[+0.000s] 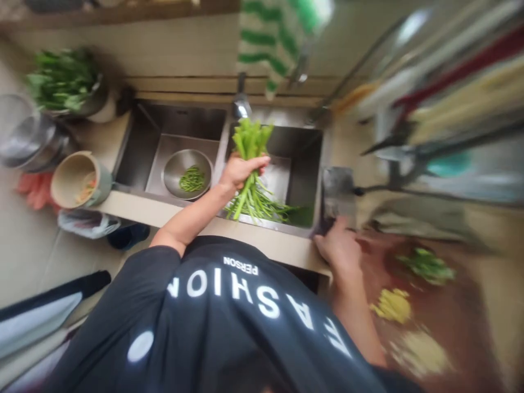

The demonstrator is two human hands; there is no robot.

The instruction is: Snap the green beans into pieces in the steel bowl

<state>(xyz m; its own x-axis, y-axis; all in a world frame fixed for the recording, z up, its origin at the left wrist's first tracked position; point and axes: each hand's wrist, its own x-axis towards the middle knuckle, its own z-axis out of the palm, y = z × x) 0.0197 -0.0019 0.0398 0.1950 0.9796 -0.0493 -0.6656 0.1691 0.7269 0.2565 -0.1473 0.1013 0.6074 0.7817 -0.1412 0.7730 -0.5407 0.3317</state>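
Note:
My left hand (244, 168) is closed around a bunch of long green vegetable stalks (252, 139), held over the right sink basin (303, 180). The thick pale ends point up and away, while the thin ends fan out toward me. At the right edge of that basin, my right hand (339, 245) is closed at the near end of a cleaver (339, 188), its broad grey blade pointing away from me. The hand is slightly blurred and hides the handle. A reddish-brown cutting board (466, 316) lies just right of this hand.
In the left basin (143, 142) sits a metal bowl (168, 177) with cut green pieces. Chopped greens (428, 266), yellow pieces (392, 305) and pale minced bits (421, 349) lie on the board. A scrap bucket (61, 183) and leafy greens (65, 82) stand left; a striped cloth (266, 33) hangs ahead.

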